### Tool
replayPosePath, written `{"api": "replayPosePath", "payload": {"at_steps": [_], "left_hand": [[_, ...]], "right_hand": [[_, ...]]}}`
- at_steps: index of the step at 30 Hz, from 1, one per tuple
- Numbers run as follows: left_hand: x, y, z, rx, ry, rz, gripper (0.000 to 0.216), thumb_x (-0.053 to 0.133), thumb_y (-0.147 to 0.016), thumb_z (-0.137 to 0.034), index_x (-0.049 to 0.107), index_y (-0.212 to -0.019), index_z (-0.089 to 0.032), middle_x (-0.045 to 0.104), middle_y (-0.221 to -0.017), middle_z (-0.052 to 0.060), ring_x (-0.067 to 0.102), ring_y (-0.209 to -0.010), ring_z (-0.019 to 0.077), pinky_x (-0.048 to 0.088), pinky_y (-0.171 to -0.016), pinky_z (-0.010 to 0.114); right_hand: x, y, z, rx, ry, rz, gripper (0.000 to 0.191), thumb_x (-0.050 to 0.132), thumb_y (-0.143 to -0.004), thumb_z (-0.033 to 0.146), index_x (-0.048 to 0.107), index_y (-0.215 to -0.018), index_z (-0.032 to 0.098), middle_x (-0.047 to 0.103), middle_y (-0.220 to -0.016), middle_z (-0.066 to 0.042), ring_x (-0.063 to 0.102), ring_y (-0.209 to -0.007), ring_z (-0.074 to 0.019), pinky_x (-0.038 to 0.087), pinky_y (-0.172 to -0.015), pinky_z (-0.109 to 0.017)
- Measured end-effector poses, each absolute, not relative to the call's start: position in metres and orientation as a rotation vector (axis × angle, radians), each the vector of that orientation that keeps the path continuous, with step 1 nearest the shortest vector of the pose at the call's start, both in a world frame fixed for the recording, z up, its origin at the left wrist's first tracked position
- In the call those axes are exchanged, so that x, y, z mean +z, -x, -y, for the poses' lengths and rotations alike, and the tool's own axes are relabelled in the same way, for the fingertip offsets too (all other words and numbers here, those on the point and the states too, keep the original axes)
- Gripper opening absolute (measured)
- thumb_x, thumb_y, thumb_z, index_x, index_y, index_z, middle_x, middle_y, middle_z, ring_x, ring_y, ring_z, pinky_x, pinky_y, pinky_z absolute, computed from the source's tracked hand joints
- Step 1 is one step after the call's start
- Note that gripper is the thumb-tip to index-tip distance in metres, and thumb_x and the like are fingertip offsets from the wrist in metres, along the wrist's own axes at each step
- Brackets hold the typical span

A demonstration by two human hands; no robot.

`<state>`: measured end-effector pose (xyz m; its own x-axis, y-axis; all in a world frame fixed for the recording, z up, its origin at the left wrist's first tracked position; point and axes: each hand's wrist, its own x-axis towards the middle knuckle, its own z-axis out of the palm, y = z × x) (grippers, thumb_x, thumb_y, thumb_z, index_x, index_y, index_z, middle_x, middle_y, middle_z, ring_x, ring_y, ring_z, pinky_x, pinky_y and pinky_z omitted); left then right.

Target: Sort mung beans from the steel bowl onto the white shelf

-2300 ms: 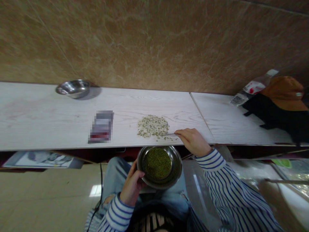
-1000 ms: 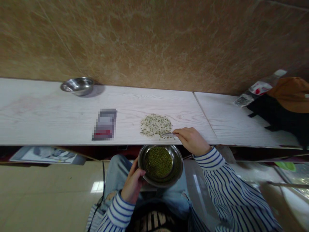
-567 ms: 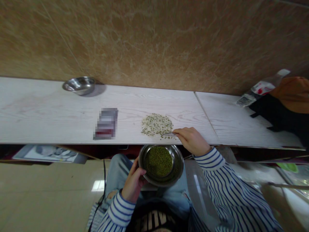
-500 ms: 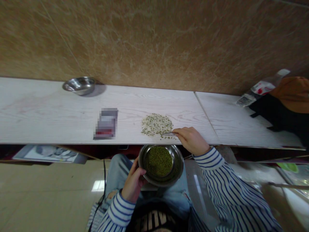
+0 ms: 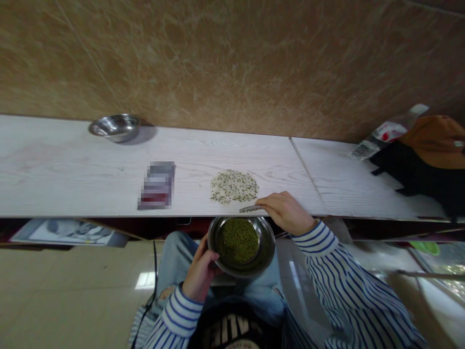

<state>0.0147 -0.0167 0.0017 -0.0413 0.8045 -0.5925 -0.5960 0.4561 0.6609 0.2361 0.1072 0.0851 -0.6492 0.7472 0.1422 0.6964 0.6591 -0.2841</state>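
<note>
My left hand [image 5: 200, 277] grips the near-left rim of a steel bowl [image 5: 268, 247], thumb on top. Green mung beans [image 5: 238, 240] fill the bottom of this bowl, which is just below the table's front edge. In my right hand [image 5: 286, 212] is a thin, flat, blade-like piece [image 5: 250, 208], pinched between fingers and thumb; its exact kind is unclear. It lies low on the table near the front edge, with a few green beans along it. Just beyond it spreads a flat patch of white grains mixed with green beans [image 5: 234, 186].
An empty-looking steel bowl [image 5: 114, 128] stands by the wall at left. A blurred-out flat phone-like object [image 5: 157, 185] lies left of the patch. At right are a plastic bottle [image 5: 388, 132], a brown cap [image 5: 434, 140] and black cloth [image 5: 403, 169]. A drawer [image 5: 69, 231] sticks out below.
My right hand has drawn the flat piece slightly toward the table's front edge, away from the patch, bringing a few green beans along. My left hand keeps the bowl in about the same place.
</note>
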Motion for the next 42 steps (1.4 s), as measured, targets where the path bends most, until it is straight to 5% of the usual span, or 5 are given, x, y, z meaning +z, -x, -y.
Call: {"api": "replayPosePath", "payload": {"at_steps": [12,24,42], "left_hand": [[0.003,-0.017,0.011,1.140,-0.254,-1.131,0.062,0.055,-0.064,-0.013,0.048,-0.123,-0.028,0.058,-0.099,0.002,0.053,-0.075,0.0163,0.047,-0.054,0.028],[0.000,-0.035,0.001,1.079,-0.260,-1.083,0.062,0.054,-0.063,-0.012,0.048,-0.122,-0.028,0.061,-0.093,0.000,0.055,-0.073,0.0156,0.048,-0.057,0.028],[0.001,-0.030,0.004,1.112,-0.220,-1.055,0.067,0.057,-0.060,-0.013,0.048,-0.125,-0.029,0.063,-0.094,0.001,0.057,-0.073,0.0171,0.049,-0.058,0.030]], "right_hand": [[0.084,-0.246,-0.105,0.243,1.183,2.597,0.025,0.041,-0.093,0.023,0.062,-0.106,0.021,0.069,-0.096,-0.005,0.061,-0.090,-0.0161,0.041,-0.081,-0.033],[0.069,-0.281,-0.075,-0.182,1.676,2.249,0.028,0.041,-0.091,0.024,0.061,-0.107,0.013,0.069,-0.087,-0.009,0.062,-0.078,-0.0198,0.045,-0.076,-0.034],[0.069,-0.216,-0.056,-0.121,1.556,2.315,0.028,0.039,-0.090,0.020,0.058,-0.111,0.015,0.069,-0.088,-0.009,0.061,-0.080,-0.0195,0.042,-0.075,-0.032]]}}
